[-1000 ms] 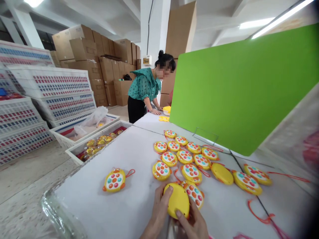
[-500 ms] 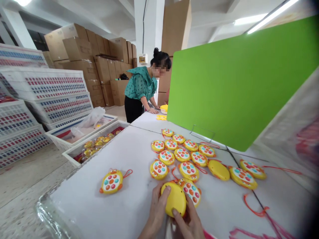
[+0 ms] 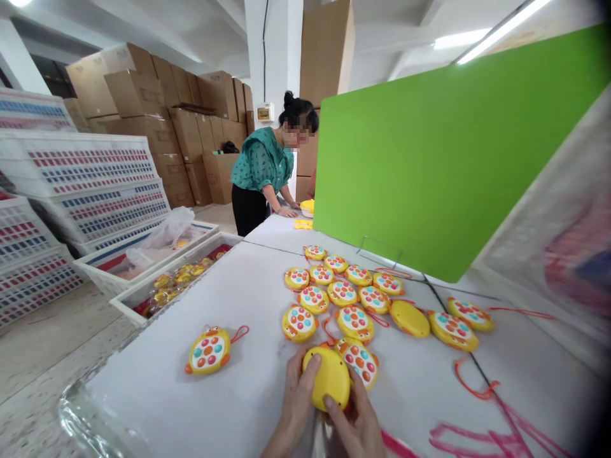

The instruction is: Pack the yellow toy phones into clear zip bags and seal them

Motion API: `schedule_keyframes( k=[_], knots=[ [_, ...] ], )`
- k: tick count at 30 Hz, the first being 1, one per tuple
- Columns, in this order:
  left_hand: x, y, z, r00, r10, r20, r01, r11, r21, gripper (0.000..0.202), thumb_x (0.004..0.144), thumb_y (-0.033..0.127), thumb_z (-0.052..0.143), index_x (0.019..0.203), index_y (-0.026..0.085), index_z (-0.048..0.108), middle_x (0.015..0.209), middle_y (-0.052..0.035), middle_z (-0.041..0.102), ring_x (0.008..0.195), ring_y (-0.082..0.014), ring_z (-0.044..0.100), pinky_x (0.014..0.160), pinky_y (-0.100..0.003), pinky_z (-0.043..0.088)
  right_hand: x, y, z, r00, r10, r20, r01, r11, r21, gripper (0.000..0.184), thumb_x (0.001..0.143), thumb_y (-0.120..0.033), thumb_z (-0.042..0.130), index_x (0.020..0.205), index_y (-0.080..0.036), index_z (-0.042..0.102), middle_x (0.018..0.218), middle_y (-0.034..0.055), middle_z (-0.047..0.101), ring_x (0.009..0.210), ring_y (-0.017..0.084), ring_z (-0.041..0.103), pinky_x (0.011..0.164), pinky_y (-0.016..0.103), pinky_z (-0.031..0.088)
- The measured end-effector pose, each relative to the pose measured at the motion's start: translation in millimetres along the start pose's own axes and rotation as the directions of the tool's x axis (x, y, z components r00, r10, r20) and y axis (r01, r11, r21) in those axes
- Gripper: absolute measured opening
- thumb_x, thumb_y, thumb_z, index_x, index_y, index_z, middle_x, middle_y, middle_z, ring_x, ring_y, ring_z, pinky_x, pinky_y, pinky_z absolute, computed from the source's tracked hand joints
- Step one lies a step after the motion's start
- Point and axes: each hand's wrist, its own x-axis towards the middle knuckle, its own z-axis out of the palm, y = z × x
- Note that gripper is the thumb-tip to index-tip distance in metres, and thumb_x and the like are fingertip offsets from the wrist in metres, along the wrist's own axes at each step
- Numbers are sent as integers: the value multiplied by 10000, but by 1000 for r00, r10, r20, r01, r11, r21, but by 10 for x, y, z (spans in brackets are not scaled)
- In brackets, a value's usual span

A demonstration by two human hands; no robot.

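Observation:
Between my two hands is a yellow duck-shaped toy [image 3: 330, 376], its plain back turned up. My left hand [image 3: 296, 395] grips its left side with the thumb on the back. My right hand [image 3: 354, 410] holds the lower right edge, thumb pressed near the bottom. Just beyond, partly covered by the held toy, lies a duck toy with coloured buttons [image 3: 360, 362]. Several more such toys [image 3: 354, 322] lie grouped past it, one face down [image 3: 409, 319]. A single button toy with an orange cord loop [image 3: 209, 351] lies apart on the left.
A large green board [image 3: 420, 165] stands across the table's far right. White crates [image 3: 128, 299] with bagged toys sit off the left edge. Loose orange cord [image 3: 470, 385] and pink ribbon [image 3: 470, 439] lie at right. A co-worker in a green blouse [image 3: 265, 159] leans on the far table.
The whole view has shifted slightly, so things appear a little further left. Both hands keep their hold on the yellow toy, which stays back side up.

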Motion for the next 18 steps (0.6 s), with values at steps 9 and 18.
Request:
schedule_keyframes(
  k=[9, 18],
  knots=[
    [-17, 47, -6, 998, 41, 54, -44, 998, 38, 389, 714, 408, 596, 996, 143, 635, 1032, -89, 634, 1040, -264, 519, 862, -311, 411, 8, 44, -5, 1000, -3, -20, 3, 1000, 22, 778, 720, -535, 580, 1354, -165, 323, 1365, 115, 408, 1208, 276, 422, 939, 328, 420],
    [-37, 78, -2, 997, 32, 72, -36, 998, 57, 390, 740, 399, 564, 1018, 130, 618, 1034, -80, 632, 1034, -242, 520, 856, -288, 402, 7, -1, -24, 999, 27, 29, -28, 998, 52, 786, 725, -527, 586, 1357, -156, 302, 1363, 119, 408, 1205, 265, 427, 948, 313, 410]
  ],
)
